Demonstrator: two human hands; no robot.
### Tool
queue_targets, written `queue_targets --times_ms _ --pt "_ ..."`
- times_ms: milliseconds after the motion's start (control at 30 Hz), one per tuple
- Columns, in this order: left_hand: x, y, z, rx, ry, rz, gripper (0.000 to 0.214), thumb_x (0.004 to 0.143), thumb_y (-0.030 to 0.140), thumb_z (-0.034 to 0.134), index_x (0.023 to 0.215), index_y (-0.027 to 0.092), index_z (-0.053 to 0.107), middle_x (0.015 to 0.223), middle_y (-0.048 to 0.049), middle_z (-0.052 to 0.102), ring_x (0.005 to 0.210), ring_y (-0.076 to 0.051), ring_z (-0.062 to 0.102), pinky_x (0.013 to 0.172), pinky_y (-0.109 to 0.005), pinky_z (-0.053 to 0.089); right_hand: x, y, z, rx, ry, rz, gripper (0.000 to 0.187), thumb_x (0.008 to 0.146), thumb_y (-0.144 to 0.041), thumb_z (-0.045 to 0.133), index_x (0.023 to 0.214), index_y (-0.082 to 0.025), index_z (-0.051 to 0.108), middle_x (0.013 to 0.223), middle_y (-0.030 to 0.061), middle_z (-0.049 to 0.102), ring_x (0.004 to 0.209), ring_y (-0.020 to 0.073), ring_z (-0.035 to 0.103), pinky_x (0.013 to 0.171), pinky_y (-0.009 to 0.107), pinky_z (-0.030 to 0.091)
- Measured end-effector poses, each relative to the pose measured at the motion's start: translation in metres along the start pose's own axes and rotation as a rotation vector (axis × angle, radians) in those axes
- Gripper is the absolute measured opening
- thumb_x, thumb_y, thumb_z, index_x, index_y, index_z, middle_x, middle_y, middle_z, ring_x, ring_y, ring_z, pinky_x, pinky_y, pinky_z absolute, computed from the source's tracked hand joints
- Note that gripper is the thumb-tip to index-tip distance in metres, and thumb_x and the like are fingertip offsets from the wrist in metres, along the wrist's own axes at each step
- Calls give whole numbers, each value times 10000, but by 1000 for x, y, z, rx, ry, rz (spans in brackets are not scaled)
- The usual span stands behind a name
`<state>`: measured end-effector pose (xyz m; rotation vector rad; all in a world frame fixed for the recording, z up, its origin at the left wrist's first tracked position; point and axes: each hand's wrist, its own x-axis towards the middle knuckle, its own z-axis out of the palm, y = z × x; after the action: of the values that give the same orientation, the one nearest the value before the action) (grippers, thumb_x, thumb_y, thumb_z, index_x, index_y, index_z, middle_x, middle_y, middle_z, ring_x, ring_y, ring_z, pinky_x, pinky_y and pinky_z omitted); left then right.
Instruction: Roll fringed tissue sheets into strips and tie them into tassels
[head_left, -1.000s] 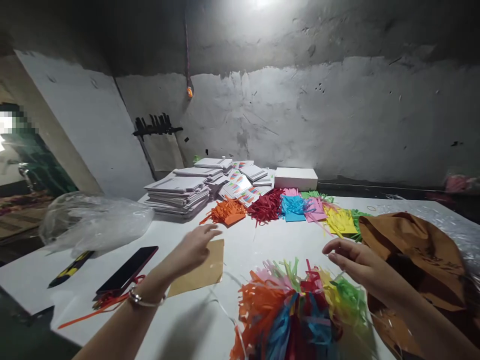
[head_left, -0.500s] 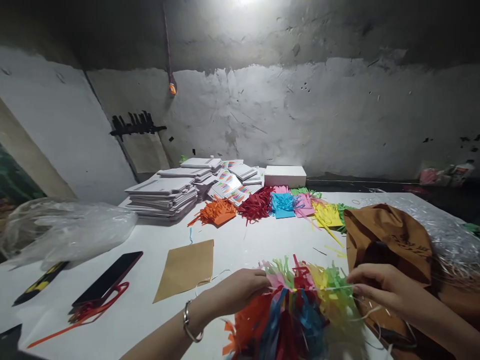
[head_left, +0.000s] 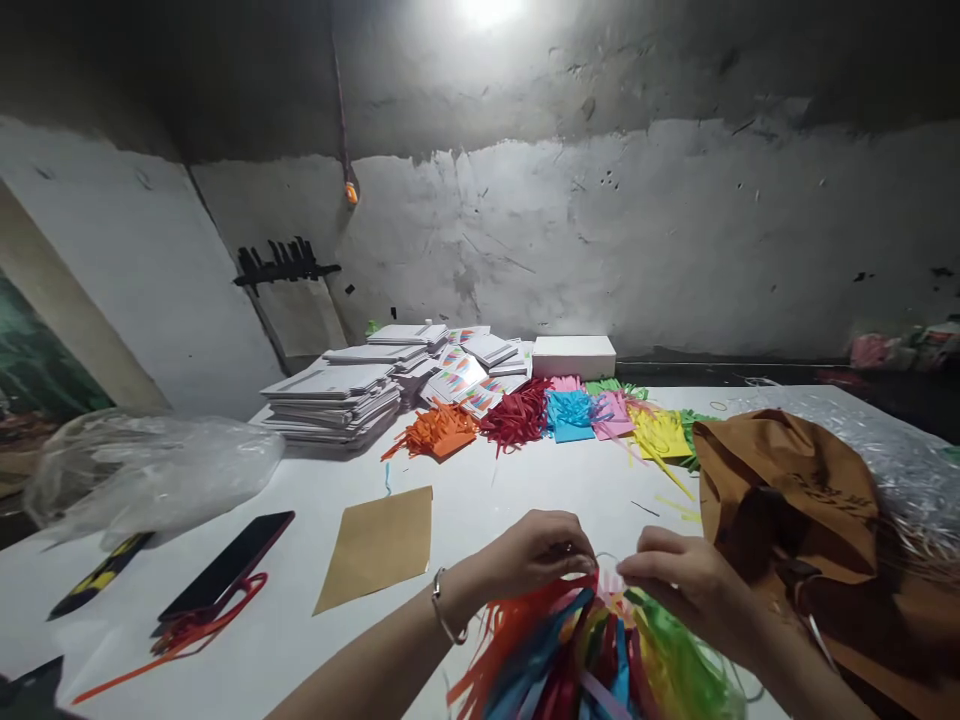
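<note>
A bunch of colourful paper tassels (head_left: pixel 581 660) hangs down in orange, blue, dark red, yellow and green strips, close in front of me. My left hand (head_left: pixel 544 552) is closed in a pinch at its gathered top. Opposite it, my right hand (head_left: pixel 679 575) also pinches there, the fingertips a short gap from the left ones. A thin white string (head_left: pixel 609 556) arcs between the two hands. Fingers hide where exactly it is gripped. Left of the hands lies a flat brown paper sheet (head_left: pixel 379 545).
Fringed paper bundles (head_left: pixel 517 412) form a row across the white table, before stacked white packets (head_left: pixel 330 395) and a white box (head_left: pixel 574 355). At left are a phone (head_left: pixel 229 562), a yellow-black cutter (head_left: pixel 101 575) and a plastic bag (head_left: pixel 165 465). A brown cloth bag (head_left: pixel 787 490) stands right.
My hands have come together above the tassels, the left moving right and the right moving left. The strips, earlier spread wide along the string, are now gathered into a hanging bunch.
</note>
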<state>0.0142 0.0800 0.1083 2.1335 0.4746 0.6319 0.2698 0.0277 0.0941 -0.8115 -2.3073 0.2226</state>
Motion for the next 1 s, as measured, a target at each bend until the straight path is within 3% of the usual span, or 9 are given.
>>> queue_targets --times_ms 100,200,400,533,600,667,733,833,1000 --pt "14 -26 4 -69 -45 -56 595 892 704 548 888 127 694 767 -49 637 684 -141 562 631 -238 463 10 1 19 -163 71 -195 297 1077 -238 392 1067 -193 685 700 -9 551 590 93 511 557 209 346" --pt "16 -39 3 -141 -125 -116 646 883 747 503 897 127 683 726 -17 605 638 -124 541 564 -212 451 13 3 24 -283 72 -270 271 1066 -200 414 1056 -207 685 613 -33 498 539 117 419 532 276 244" --pt "23 -43 -6 -143 -208 -101 591 880 715 553 872 139 686 773 -17 645 703 -129 576 672 -237 505 20 6 27 -458 -132 -328 234 1026 -121 428 1049 -185 652 705 9 612 588 156 495 551 328 235" --pt "27 -34 -8 -34 -159 -47 404 948 542 594 879 155 685 949 -73 697 869 -178 650 827 -314 544 19 3 31 -530 -285 -214 230 892 -16 456 933 -156 633 754 65 646 616 186 552 546 329 242" --pt "24 -23 -3 51 -40 -41 247 984 383 576 950 160 677 1145 -133 664 1059 -223 622 947 -382 505 19 3 30 -512 -331 -125 235 841 4 463 914 -157 619 765 70 658 608 190 574 539 321 250" --pt "16 -7 8 188 77 -23 163 992 256 527 985 162 661 1193 -158 635 1127 -247 579 980 -422 466 19 4 25 -458 -342 -7 206 862 -21 467 885 -174 603 756 50 672 594 180 593 532 306 259" --pt "7 8 23 428 52 80 147 974 192 509 949 174 653 1073 -120 665 998 -224 602 867 -374 485 20 4 18 -372 -321 127 181 943 -90 455 886 -194 592 762 22 693 608 165 620 535 279 287" --pt "-3 23 46 875 -139 294 118 946 163 554 858 186 630 921 -43 665 815 -190 586 654 -335 451 25 -4 6 -221 -280 287 208 1028 -214 416 900 -217 580 795 -5 711 668 145 644 568 238 350" --pt "-6 27 57 1210 -136 316 85 964 187 575 893 176 621 948 -46 618 803 -216 553 533 -369 378 31 -21 -7 -57 -227 412 249 1020 -279 385 851 -216 556 792 18 676 694 164 600 628 259 386"
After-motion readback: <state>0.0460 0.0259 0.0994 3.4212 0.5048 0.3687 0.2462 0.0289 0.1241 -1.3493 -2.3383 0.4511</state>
